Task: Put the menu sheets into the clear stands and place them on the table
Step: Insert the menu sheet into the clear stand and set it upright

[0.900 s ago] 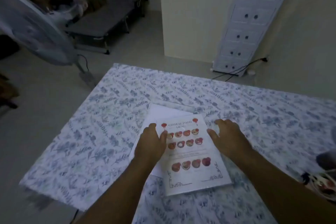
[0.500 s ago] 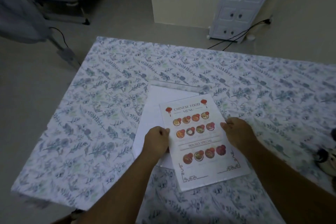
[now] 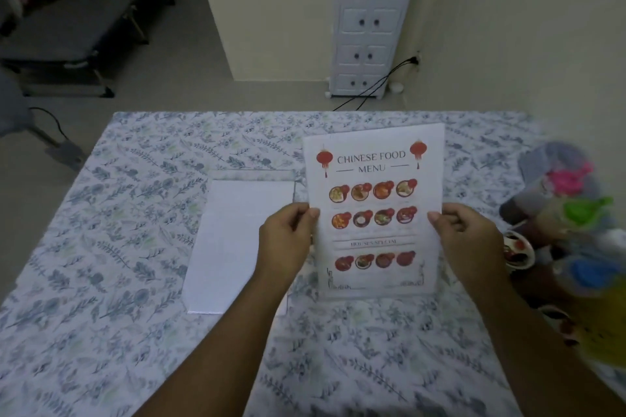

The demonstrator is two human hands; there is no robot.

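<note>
Both hands, left (image 3: 288,230) and right (image 3: 469,234), are pinching the side edges of the upright menu stand (image 3: 374,210) between them above the counter (image 3: 135,247), likely light, stiff and slippery, best gripped by its edges.

**Dim room, soft edges**

Light is falling weakly and evenly, casting hardly any shadows. The menu (image 3: 374,210) is reading sharp, while the clutter (image 3: 572,223) at right is smearing with blur. Wide-angle distortion is bending the far cabinet (image 3: 372,20).
</note>
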